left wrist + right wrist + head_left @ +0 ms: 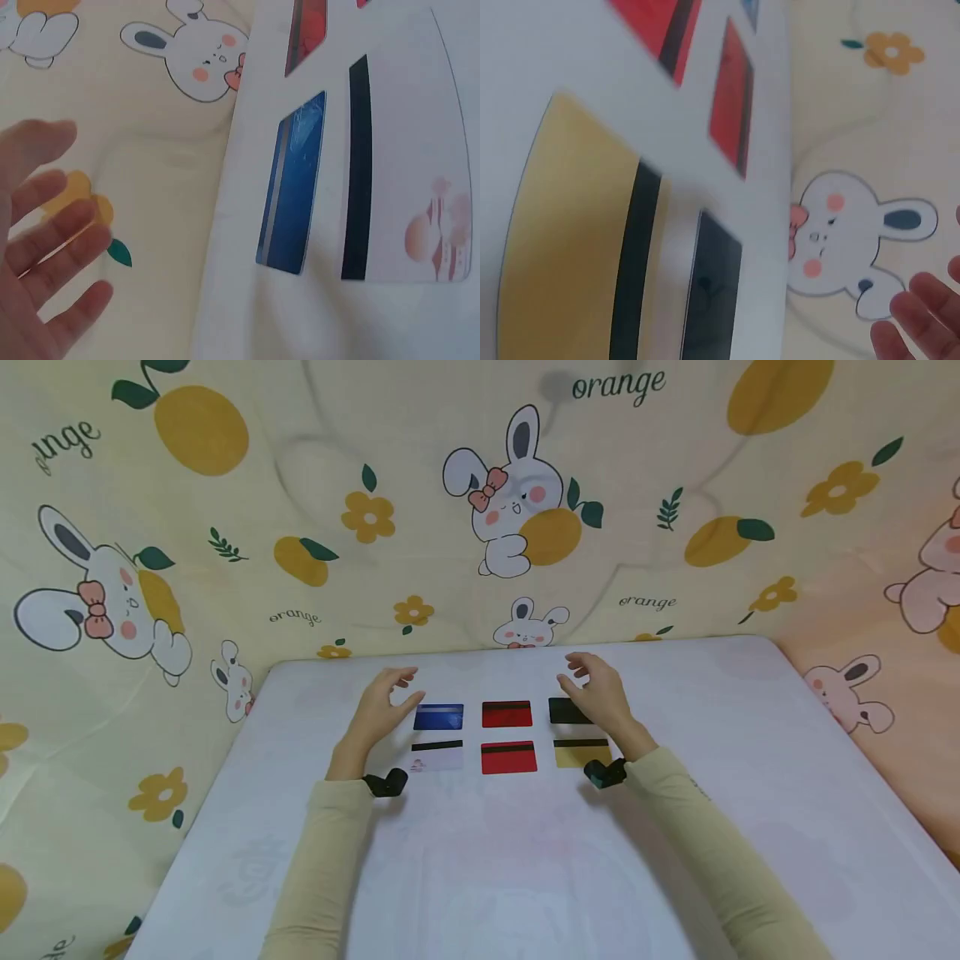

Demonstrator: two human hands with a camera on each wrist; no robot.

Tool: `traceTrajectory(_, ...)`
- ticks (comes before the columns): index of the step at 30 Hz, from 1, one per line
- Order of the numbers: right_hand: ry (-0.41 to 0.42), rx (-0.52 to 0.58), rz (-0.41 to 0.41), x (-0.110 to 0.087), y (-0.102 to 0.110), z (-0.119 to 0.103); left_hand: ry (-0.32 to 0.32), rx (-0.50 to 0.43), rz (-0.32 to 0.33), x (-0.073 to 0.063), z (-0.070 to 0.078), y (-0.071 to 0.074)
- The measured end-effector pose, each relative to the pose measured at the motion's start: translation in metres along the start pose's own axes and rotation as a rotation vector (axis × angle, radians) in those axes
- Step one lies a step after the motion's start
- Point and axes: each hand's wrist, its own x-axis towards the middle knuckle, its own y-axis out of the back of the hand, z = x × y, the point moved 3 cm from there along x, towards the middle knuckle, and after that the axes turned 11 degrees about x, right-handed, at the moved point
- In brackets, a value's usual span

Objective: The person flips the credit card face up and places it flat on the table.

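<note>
Two rows of cards with magnetic stripes lie flat on the white table. The back row has a blue card (438,717), a red card (506,714) and a black card (567,712). In front are a pale pink-white card (437,757), a second red card (509,758) and a gold card (581,754). My left hand (381,710) hovers by the blue card, fingers relaxed and apart, holding nothing. Above the black card, my right hand (600,693) is also relaxed and holds nothing; it partly covers that card. In the left wrist view, the blue card (292,184) shows a grey stripe.
A white-covered table (480,852) spreads around the cards. Behind it hangs a cream cloth (465,602) printed with rabbits, oranges and flowers. Each wrist wears a small black camera, the left camera (386,782) and the right camera (604,773).
</note>
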Motion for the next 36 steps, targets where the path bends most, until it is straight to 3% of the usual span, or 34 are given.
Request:
traceTrajectory(4,-0.007,0.09,-0.019,0.001,-0.009,-0.007,0.016,-0.112,-0.033,0.0,-0.01,-0.003)
traceTrajectory(9,-0.006,0.129,-0.042,0.001,-0.023,-0.011,0.089,-0.195,-0.054,-0.001,-0.025,-0.007)
traceTrajectory(16,0.031,0.226,-0.04,-0.004,-0.042,-0.01,0.14,-0.207,-0.095,-0.003,-0.036,-0.011)
traceTrajectory(20,-0.045,0.243,-0.09,-0.006,-0.06,-0.004,0.163,-0.184,-0.149,-0.003,-0.045,-0.014)
traceTrajectory(27,-0.096,0.291,-0.159,-0.008,-0.09,-0.001,0.223,-0.179,-0.242,-0.006,-0.056,-0.016)
traceTrajectory(36,-0.243,0.388,-0.245,-0.004,-0.11,-0.003,0.202,-0.207,-0.267,-0.005,-0.062,-0.025)
